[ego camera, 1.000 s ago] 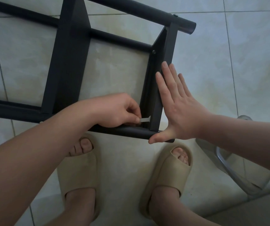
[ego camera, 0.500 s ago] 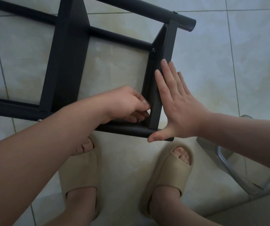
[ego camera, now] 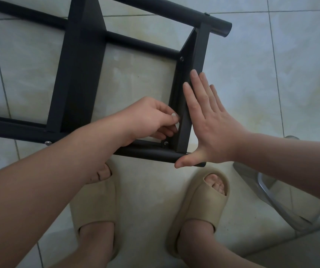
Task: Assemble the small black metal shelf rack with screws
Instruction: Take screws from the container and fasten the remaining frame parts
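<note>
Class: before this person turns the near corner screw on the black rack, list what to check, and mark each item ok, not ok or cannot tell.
1. Right hand braces the end bar flat: ok.
2. Left hand pinches the small pale tool: ok.
3. Tool seated in the near corner screw: cannot tell, its tip is hidden.
4. Far corner screw fitted: ok.

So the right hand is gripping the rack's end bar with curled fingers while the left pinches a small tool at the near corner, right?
Not gripping: the head view shows the right hand flat, fingers straight, pressed against the end bar on its outer side. The left hand does pinch a small tool at the near corner.
</note>
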`<action>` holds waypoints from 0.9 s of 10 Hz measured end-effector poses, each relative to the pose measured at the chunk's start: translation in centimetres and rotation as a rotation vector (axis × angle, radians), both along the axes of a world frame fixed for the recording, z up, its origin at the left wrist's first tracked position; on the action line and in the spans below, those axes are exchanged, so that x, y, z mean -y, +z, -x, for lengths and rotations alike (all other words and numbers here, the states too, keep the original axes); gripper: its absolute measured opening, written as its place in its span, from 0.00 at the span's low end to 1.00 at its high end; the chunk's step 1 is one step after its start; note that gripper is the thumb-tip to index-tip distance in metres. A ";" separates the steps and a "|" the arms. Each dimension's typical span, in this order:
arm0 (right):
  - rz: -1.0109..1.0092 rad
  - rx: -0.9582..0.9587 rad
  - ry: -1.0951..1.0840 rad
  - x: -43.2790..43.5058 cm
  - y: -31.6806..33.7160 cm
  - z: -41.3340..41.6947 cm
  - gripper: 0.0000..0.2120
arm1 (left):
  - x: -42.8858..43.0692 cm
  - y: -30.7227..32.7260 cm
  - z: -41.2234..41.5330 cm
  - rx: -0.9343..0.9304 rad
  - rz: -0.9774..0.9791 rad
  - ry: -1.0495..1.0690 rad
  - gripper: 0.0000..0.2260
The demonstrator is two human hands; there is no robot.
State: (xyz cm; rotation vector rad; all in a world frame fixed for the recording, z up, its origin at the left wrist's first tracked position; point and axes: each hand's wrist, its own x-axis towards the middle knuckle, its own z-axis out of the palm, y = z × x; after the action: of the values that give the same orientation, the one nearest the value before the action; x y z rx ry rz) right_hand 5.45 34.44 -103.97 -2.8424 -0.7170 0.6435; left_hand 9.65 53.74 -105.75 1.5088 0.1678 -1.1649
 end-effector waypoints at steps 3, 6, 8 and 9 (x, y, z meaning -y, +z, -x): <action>0.006 -0.004 0.000 0.0 0.0 0.0 0.71 | -0.4 0.0 -0.1 0.095 -0.056 -0.055 0.04; 0.012 -0.011 -0.004 -0.1 0.0 -0.1 0.71 | -0.1 0.4 0.0 -0.023 -0.028 -0.030 0.05; 0.006 -0.006 -0.001 -0.1 -0.1 -0.1 0.70 | 0.0 0.4 0.0 -0.009 -0.055 -0.069 0.07; 0.011 -0.005 0.000 -0.1 -0.1 -0.1 0.70 | -0.1 0.5 -0.2 0.033 -0.063 -0.118 0.08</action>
State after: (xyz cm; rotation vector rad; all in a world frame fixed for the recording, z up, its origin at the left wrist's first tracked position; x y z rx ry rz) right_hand 5.52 34.53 -104.04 -2.8494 -0.7154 0.6570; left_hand 9.82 53.87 -105.28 1.6104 0.0945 -1.2372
